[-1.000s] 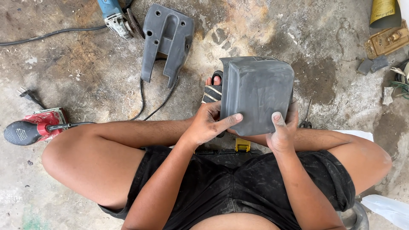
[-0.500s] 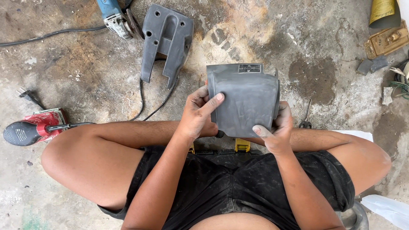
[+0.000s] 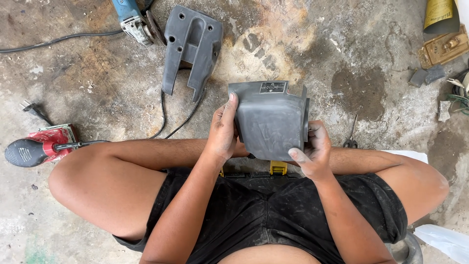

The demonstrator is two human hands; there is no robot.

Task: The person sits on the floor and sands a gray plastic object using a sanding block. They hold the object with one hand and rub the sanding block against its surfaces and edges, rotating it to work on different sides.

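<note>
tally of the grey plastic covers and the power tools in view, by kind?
Grey plastic covers: 2, one held by left hand and right hand, one lying on the floor
Blue angle grinder: 1
Red sander: 1
Total: 4

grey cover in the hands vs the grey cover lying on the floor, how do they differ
The held cover is boxy and closed-faced, gripped off the ground by the left hand and right hand. The floor cover is flatter, forked into two legs with screw holes, and lies untouched on the concrete. Both are dull grey moulded housings.
</note>
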